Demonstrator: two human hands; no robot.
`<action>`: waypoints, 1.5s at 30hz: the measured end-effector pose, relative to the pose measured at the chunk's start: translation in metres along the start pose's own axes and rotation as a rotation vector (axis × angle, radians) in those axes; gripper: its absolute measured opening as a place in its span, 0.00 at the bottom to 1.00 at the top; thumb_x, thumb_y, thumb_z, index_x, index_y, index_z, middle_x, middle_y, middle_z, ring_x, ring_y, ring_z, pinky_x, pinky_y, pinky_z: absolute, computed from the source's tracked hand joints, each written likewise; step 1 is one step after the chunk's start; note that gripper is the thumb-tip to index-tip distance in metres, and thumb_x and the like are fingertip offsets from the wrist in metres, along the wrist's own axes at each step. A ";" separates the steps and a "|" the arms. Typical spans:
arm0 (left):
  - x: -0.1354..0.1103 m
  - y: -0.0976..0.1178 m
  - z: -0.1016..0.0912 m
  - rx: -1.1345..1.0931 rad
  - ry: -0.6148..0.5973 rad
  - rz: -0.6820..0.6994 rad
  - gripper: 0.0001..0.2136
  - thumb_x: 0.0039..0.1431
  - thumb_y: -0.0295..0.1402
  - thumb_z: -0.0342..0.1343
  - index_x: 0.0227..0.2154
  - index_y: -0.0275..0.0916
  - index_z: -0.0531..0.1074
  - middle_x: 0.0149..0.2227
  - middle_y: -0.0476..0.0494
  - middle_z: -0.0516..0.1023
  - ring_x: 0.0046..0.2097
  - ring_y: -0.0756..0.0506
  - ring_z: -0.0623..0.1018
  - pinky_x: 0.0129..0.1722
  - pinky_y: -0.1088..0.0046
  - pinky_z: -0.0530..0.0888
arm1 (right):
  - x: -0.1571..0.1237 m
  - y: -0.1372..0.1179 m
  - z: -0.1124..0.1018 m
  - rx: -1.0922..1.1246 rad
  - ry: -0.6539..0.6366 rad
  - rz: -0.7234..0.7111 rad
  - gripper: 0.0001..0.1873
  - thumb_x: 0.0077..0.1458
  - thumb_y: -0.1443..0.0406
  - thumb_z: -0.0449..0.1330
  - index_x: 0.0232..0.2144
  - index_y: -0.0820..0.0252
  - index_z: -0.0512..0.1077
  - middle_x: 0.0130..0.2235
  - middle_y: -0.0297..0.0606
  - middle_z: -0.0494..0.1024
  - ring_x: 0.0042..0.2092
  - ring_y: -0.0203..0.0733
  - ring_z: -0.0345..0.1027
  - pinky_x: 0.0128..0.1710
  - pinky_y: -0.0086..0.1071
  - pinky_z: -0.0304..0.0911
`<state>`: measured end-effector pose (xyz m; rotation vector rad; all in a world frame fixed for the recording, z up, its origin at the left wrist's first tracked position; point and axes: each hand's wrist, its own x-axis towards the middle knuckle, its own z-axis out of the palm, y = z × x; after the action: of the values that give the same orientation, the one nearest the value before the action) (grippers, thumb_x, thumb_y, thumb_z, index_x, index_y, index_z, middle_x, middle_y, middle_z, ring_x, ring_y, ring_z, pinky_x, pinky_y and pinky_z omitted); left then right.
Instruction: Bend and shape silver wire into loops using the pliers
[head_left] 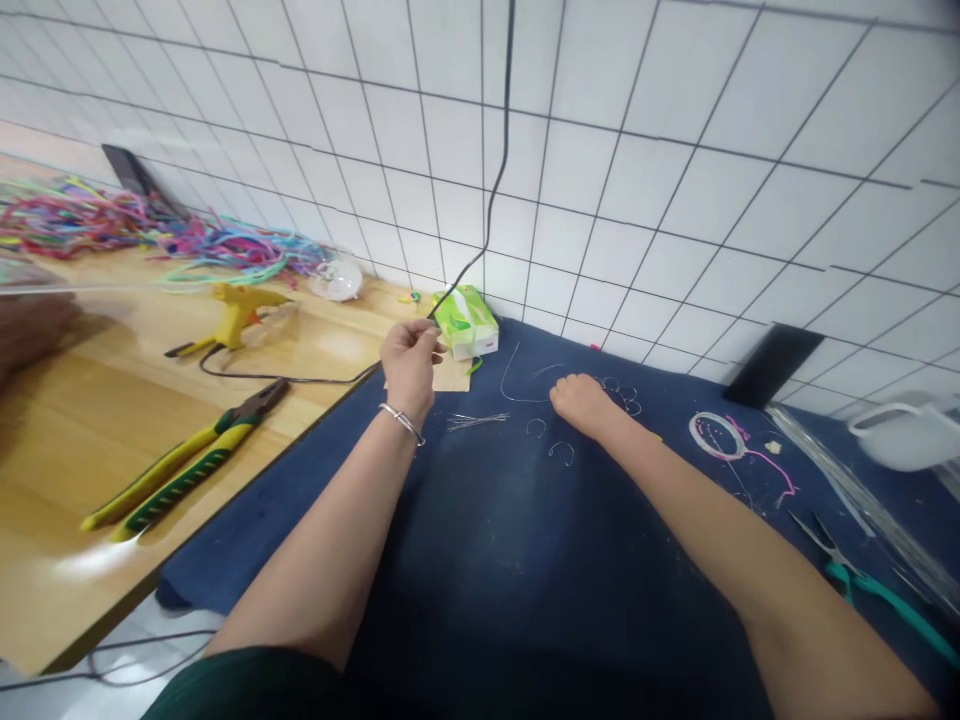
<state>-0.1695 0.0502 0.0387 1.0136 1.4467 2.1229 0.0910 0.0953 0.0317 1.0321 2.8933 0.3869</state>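
Note:
My left hand (411, 358) is raised beside a green tissue pack (469, 322), with its fingers curled together. Whatever they may pinch is too small to make out. On the dark blue cloth (487, 560), my right hand (581, 402) is closed, fingertips hidden underneath. A long bent wire (504, 385) ends right at its knuckles; whether the fingers grip it I cannot tell. Between the hands lie a bundle of straight wires (478, 421) and small wire hooks (561, 455). Looped wire (621, 396) lies just beyond the right wrist.
A wooden table at left bears yellow-green pliers (187, 465), a yellow glue gun (236, 312) and colourful pipe cleaners (240, 245). Another person's blurred hand (34, 320) is at far left. At right are a white ring (716, 436), teal-handled pliers (847, 575) and long wires (862, 490).

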 end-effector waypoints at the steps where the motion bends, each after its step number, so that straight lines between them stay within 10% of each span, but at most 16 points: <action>1: 0.000 0.001 0.000 0.010 -0.039 -0.004 0.08 0.49 0.32 0.53 0.33 0.35 0.68 0.26 0.49 0.70 0.24 0.54 0.72 0.20 0.81 0.65 | 0.002 0.001 -0.001 0.002 -0.010 0.020 0.11 0.49 0.77 0.50 0.31 0.68 0.71 0.32 0.50 0.73 0.36 0.46 0.65 0.35 0.36 0.54; 9: -0.005 0.012 0.002 0.105 -0.273 0.037 0.06 0.48 0.28 0.54 0.31 0.34 0.71 0.25 0.47 0.71 0.25 0.51 0.72 0.23 0.77 0.66 | -0.009 0.012 -0.034 0.088 0.109 0.240 0.12 0.56 0.68 0.46 0.39 0.64 0.66 0.36 0.46 0.73 0.35 0.45 0.67 0.33 0.33 0.56; 17: -0.059 0.060 0.031 0.077 -0.556 0.140 0.27 0.40 0.28 0.64 0.48 0.41 0.66 0.50 0.40 0.66 0.49 0.41 0.68 0.45 0.65 0.66 | -0.097 -0.016 -0.072 0.346 0.236 0.256 0.10 0.54 0.67 0.45 0.36 0.57 0.66 0.34 0.34 0.73 0.34 0.36 0.65 0.36 0.28 0.57; 24: -0.154 0.084 0.056 -0.398 -1.164 -0.866 0.19 0.56 0.46 0.47 0.42 0.38 0.69 0.41 0.34 0.73 0.31 0.44 0.75 0.24 0.69 0.71 | -0.178 -0.035 -0.047 0.462 0.269 0.285 0.09 0.53 0.70 0.46 0.34 0.58 0.66 0.33 0.36 0.72 0.36 0.37 0.65 0.37 0.29 0.57; 36: -0.189 0.063 0.057 -0.136 -1.260 -1.121 0.16 0.54 0.46 0.50 0.36 0.40 0.72 0.21 0.49 0.65 0.14 0.59 0.51 0.12 0.79 0.45 | -0.232 -0.057 -0.014 0.471 0.237 0.363 0.06 0.50 0.70 0.50 0.31 0.60 0.65 0.30 0.39 0.72 0.34 0.40 0.62 0.39 0.34 0.57; 45: -0.177 0.075 0.059 -0.074 -1.170 -1.000 0.08 0.54 0.40 0.53 0.32 0.43 0.73 0.18 0.52 0.55 0.17 0.56 0.49 0.15 0.78 0.46 | -0.232 -0.055 -0.010 0.636 0.292 0.408 0.08 0.54 0.70 0.49 0.37 0.59 0.65 0.33 0.34 0.74 0.35 0.34 0.67 0.36 0.27 0.60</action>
<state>-0.0015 -0.0577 0.0575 0.9125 0.8857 0.6155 0.2365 -0.0936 0.0179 1.7970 3.1157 -0.4571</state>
